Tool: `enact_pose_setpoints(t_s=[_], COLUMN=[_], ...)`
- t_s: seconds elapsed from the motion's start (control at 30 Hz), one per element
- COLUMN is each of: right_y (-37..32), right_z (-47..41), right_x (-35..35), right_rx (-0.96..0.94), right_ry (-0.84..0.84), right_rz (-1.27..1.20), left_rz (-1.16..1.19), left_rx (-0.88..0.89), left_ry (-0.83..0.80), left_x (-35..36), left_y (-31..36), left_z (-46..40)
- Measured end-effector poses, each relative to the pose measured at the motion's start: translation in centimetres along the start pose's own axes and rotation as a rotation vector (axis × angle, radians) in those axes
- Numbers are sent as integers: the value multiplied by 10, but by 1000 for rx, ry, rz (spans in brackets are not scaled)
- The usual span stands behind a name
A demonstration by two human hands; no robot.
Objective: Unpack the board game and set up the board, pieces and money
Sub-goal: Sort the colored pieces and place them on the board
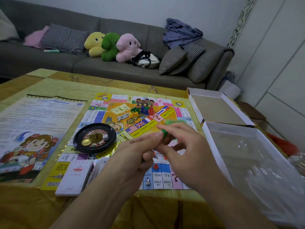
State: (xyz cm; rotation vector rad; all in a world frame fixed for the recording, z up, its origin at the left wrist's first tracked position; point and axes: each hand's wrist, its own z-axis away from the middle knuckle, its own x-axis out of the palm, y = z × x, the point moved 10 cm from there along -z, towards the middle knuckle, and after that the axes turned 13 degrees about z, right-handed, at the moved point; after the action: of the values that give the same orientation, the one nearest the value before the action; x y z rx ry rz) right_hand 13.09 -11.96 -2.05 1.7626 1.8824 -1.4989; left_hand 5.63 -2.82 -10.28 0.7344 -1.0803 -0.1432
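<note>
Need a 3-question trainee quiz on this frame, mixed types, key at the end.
1. True or false: the white die lies inside the round black roulette wheel.
2. Multiple choice: the unfolded paper instruction sheet lies (a) left of the colourful game board, (b) on the grey sofa, (c) in the open white cardboard box.
3. Fill in: the left hand and the right hand together pinch a small ____ plastic piece.

Key: 1 true; 2 a; 3 green.
</note>
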Motion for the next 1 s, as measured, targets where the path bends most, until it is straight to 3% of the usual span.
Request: enact_pose_setpoints(t_s=[0.2, 0.33, 0.47, 0.6, 0.67, 0.83, 1.0], right_y=[3, 18, 41, 57, 62, 63, 49], right_z=[4, 1, 3, 10, 14, 9, 4], right_x=[-9, -9, -5, 14, 17, 5, 2], right_rx=[15, 102, 342, 631, 686, 593, 498], right_ry=[116, 113, 38, -65, -61, -30, -75], right_rz=[110, 119, -144, -577, -626, -499, -494], left_rz=[-207, -174, -96, -203, -306, -570, -570], left_rx=[-14, -93, -136, -55, -6, 42, 93], left_ry=[-4, 64, 107, 167, 147, 67, 13], left_x=[3, -2, -3, -16, -21, -20, -13], left_y=[-2, -3, 3, 18, 25, 24, 23], left_z=[3, 1, -4, -6, -2, -4, -6])
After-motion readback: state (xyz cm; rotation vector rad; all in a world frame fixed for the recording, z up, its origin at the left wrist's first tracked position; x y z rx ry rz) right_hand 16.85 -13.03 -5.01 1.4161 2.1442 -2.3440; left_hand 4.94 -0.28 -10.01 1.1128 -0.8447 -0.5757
